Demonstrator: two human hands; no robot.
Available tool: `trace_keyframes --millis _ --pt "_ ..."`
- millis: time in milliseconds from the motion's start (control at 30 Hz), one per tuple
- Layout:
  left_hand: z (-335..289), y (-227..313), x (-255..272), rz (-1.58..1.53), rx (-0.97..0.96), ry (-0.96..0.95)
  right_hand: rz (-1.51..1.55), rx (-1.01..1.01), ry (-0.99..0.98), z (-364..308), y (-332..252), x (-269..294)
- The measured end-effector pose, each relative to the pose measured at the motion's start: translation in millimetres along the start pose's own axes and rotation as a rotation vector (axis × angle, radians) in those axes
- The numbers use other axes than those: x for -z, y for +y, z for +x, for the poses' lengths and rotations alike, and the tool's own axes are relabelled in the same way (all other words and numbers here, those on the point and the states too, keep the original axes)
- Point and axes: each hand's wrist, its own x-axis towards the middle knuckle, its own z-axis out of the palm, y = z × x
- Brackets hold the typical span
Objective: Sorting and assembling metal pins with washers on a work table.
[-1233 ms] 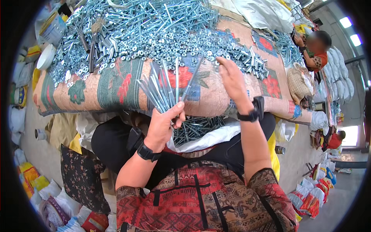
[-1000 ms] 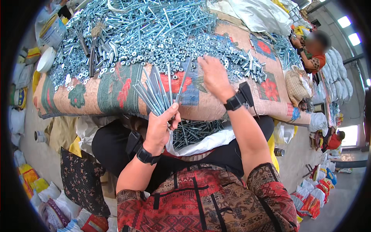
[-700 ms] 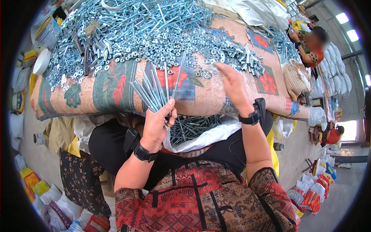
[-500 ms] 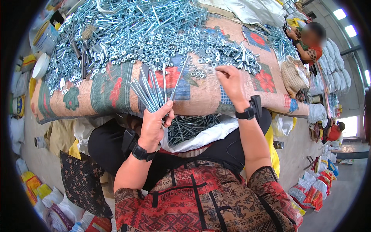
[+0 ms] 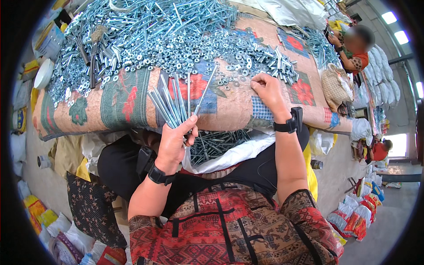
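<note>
On the left, the left hand (image 5: 176, 137) comes up from the lower edge with its forearm angled inward, thumb laid across the front, its grip closed around a bundle of thin metal rods (image 5: 176, 111). Over to the right, the right hand (image 5: 268, 90) reaches out above the cloth, wrist bent inward, fingers curled with the tips close together; whether anything sits between them, I honestly can't tell from here.

Now the surroundings: full sacks (image 5: 44, 210) on the floor at far left, then a white bowl (image 5: 44, 74) beside the worktop's edge. The worktop is covered by a flowered cloth (image 5: 234, 117), and across it spreads a big silvery heap (image 5: 172, 26) of rods, nuts and washers, with short metal tubes (image 5: 282, 64) at its right end. Below, between the hands, dark bolts (image 5: 221, 143) fill an open white sack (image 5: 247, 153) at the person's lap. Further right, a woven bag (image 5: 336, 86), then a co-worker (image 5: 360, 57) in orange, with bright ceiling lights (image 5: 388, 17) beyond.

And the rods themselves: lower ends in the left fist, free ends fanning away from the body toward the heap. The leftmost lean out left, one in the middle points almost straight ahead, and the rightmost tilts right, its tip appearing near the loose washers.
</note>
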Motion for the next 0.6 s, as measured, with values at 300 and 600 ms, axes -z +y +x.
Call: trace_keyframes --millis 300,600 --pt "0 -3 0 0.015 0.009 -0.026 0.030 0.089 0.141 -5 5 11" --pt "0 -4 -2 0.041 -0.015 -0.036 -0.251 0.320 0.108 -6 -33 -32"
